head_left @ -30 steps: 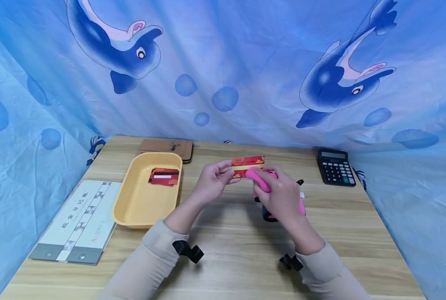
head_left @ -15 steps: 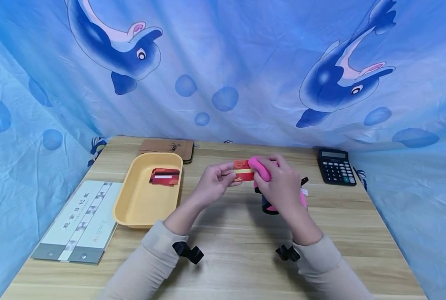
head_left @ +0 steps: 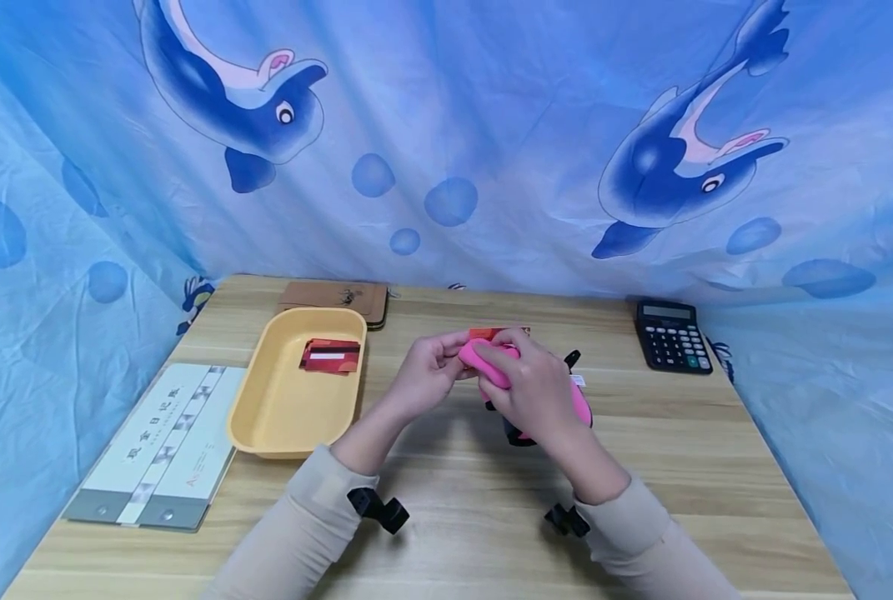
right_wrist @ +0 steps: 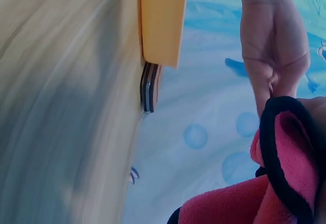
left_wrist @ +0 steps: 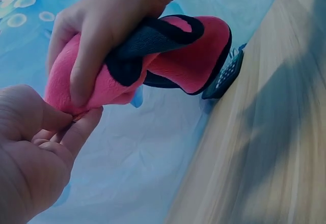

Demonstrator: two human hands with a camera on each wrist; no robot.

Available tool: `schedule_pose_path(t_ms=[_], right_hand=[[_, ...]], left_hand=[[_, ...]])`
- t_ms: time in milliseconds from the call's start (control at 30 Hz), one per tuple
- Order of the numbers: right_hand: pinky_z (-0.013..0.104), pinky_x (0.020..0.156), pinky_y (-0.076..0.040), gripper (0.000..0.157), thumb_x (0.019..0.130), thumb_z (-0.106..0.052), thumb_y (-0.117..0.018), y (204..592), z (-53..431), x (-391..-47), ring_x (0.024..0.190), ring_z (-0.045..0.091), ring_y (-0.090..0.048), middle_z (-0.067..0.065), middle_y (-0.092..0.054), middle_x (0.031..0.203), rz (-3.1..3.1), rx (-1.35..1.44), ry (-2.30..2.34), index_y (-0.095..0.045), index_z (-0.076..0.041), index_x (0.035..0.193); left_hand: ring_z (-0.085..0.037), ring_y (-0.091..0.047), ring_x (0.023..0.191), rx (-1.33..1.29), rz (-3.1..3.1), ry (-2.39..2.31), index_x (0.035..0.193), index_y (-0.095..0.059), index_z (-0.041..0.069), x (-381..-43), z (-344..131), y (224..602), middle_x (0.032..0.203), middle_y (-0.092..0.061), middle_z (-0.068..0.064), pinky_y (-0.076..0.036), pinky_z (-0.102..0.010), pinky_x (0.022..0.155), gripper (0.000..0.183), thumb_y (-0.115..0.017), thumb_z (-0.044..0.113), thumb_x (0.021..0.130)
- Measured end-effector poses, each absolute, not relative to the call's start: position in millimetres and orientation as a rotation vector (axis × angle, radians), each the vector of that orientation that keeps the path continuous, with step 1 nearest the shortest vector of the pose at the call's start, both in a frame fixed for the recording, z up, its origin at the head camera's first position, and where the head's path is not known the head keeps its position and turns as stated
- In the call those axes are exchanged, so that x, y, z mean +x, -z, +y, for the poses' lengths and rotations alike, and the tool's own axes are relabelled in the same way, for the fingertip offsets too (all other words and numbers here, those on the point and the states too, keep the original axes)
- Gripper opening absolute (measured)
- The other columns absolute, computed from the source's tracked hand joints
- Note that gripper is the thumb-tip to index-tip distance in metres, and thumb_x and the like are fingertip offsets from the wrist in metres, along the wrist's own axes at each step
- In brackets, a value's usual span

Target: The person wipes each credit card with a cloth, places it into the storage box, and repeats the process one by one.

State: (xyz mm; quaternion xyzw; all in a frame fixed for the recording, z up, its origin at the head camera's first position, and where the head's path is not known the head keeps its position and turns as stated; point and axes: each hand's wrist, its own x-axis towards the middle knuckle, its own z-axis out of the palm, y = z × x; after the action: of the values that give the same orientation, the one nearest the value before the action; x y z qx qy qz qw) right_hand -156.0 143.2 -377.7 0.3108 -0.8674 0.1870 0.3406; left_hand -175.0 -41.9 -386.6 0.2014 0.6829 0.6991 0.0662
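Note:
In the head view my left hand (head_left: 425,375) pinches one end of a red card (head_left: 484,332), held above the wooden table. My right hand (head_left: 534,392) grips a pink cloth (head_left: 482,360) with black edging and presses it over the card, so most of the card is covered. A loose part of the cloth hangs below the right palm; its dark grey side shows in the left wrist view, where the cloth (left_wrist: 204,61) bunches under the right hand's fingers. There the left thumb and fingers meet at the cloth's lower end, and the card is almost hidden.
A yellow tray (head_left: 288,412) on the left holds several red cards (head_left: 330,357). Behind it lie brown-covered notebooks (head_left: 326,293). A white and grey ledger (head_left: 164,442) lies at far left. A black calculator (head_left: 673,335) sits at back right, before the blue dolphin curtain (head_left: 529,208).
The right hand has slid the cloth leftward along the card, up to the left fingers. The card has changed its tilt, and less of it shows. The left hand has stayed nearly in place.

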Motion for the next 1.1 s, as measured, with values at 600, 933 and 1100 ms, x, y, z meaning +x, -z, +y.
schedule_pose_path(t_ms=[600, 933, 1100], right_hand=[[0.035, 0.047, -0.046, 0.030, 0.080, -0.017, -0.082, 391.9, 187.1, -163.7, 0.068, 0.027, -0.065, 0.014, -0.070, 0.102, -2.288, 0.593, -0.562, -0.080, -0.010, 0.108], [0.045, 0.054, -0.056, 0.033, 0.078, -0.015, -0.084, 386.6, 204.5, -167.5, 0.078, 0.033, -0.069, 0.013, -0.070, 0.104, -2.218, 0.493, -0.692, -0.079, -0.009, 0.110], [0.043, 0.056, -0.054, 0.035, 0.079, -0.015, -0.084, 385.0, 207.7, -168.1, 0.080, 0.032, -0.068, 0.013, -0.070, 0.104, -2.209, 0.465, -0.725, -0.078, -0.008, 0.112]], left_hand=[[-0.030, -0.071, 0.107, 0.326, 2.109, -2.135, 0.144, -0.048, -0.008, -176.3, -66.6, 383.8, 0.130, -0.063, -0.026, -0.061, -0.031, 0.087, 0.041, -0.051, -0.004, 0.103], [-0.025, -0.071, 0.101, 0.396, 2.126, -2.208, 0.136, -0.059, 0.000, -182.8, -70.0, 385.3, 0.126, -0.061, -0.026, -0.062, -0.036, 0.088, 0.037, -0.053, -0.006, 0.100], [-0.020, -0.070, 0.102, 0.366, 2.256, -2.150, 0.133, -0.065, 0.002, -182.6, -70.5, 383.6, 0.131, -0.064, -0.020, -0.061, -0.020, 0.077, 0.034, -0.052, -0.001, 0.101]])
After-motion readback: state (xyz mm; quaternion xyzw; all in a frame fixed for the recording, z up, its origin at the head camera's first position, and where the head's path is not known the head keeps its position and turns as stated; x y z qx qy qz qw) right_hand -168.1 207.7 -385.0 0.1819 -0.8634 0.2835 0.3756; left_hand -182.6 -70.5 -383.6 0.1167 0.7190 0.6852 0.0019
